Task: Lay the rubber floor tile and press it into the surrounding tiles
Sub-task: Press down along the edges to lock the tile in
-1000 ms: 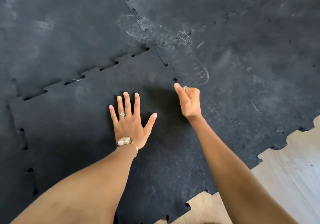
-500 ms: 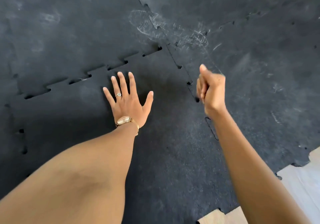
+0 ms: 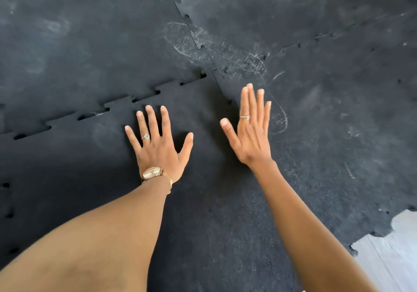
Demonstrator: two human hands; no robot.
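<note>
A black rubber floor tile (image 3: pixel 198 212) with puzzle-cut edges lies under my arms. Its far edge (image 3: pixel 126 103) meets the tile behind it with small gaps showing between the teeth. My left hand (image 3: pixel 159 144) lies flat on this tile, fingers spread, a watch on the wrist. My right hand (image 3: pixel 250 129) is open with fingers straight and close together, over the right-hand seam (image 3: pixel 225 95) where this tile meets the neighbouring tile (image 3: pixel 338 122). Whether the right palm touches the rubber is unclear. Neither hand holds anything.
More black tiles (image 3: pixel 79 43) cover the floor to the left, back and right, marked with chalky shoe prints (image 3: pixel 203 43). Bare light wooden floor (image 3: pixel 392 255) shows at the lower right beyond the toothed tile edge.
My right hand has opened from a fist with the thumb out into a flat hand over the right seam. My left hand stays flat on the tile. The view shifted forward.
</note>
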